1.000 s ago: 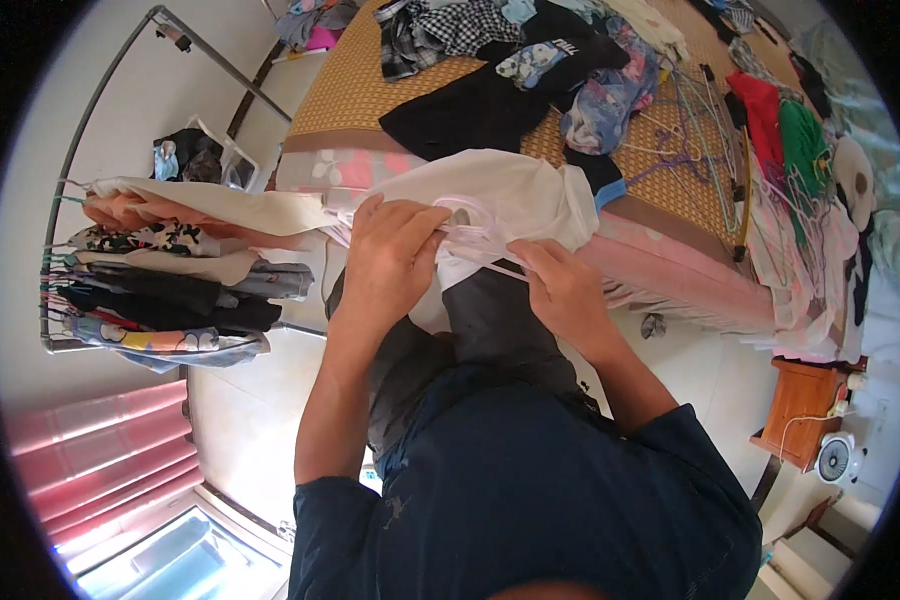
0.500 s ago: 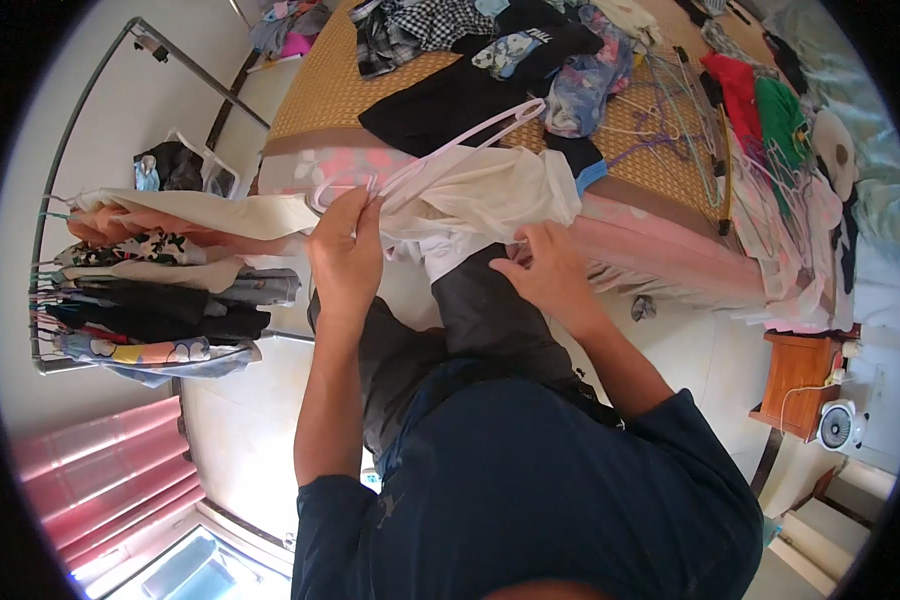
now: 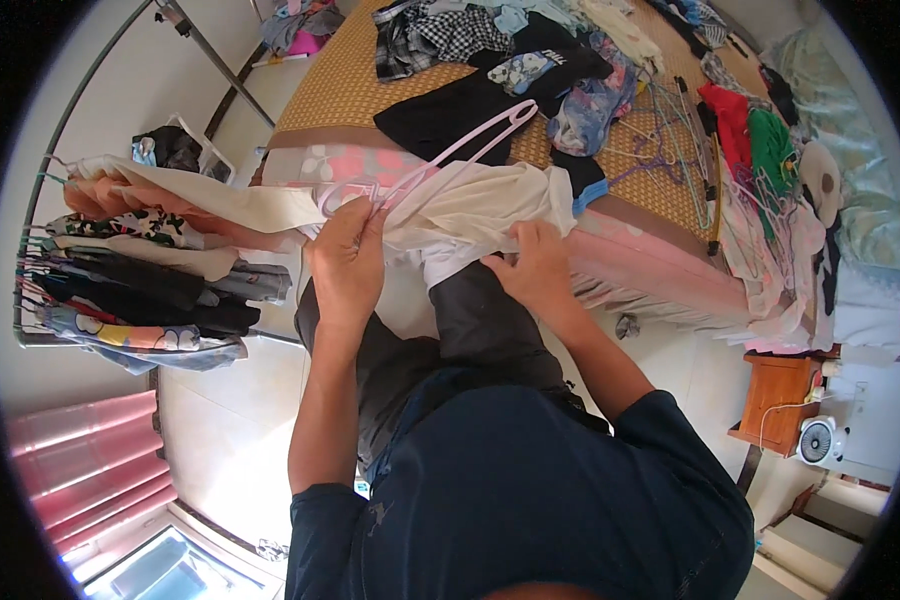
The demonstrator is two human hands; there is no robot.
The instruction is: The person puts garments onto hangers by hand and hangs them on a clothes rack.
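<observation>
My left hand (image 3: 348, 262) is closed on a pale pink plastic clothes hanger (image 3: 475, 143), whose long end points up and right over the bed edge. A crumpled cream garment (image 3: 490, 205) lies under and beside the hanger, along the edge of the bed. My right hand (image 3: 538, 265) has its fingers bent at the near right edge of that garment and grips the cloth there. The fingertips are partly hidden by folds.
A clothes rack (image 3: 32, 200) with several hung garments stands at the left. On the bed's woven mat (image 3: 315, 100) lie a black T-shirt (image 3: 440, 110), checked cloth (image 3: 470, 35) and loose hangers (image 3: 660, 150). A white fan (image 3: 818, 440) stands beside a wooden cabinet (image 3: 775, 395) at right.
My right hand has moved slightly left and closed on the edge of the cream garment. My left hand keeps the hanger. The whole view has shifted a little.
</observation>
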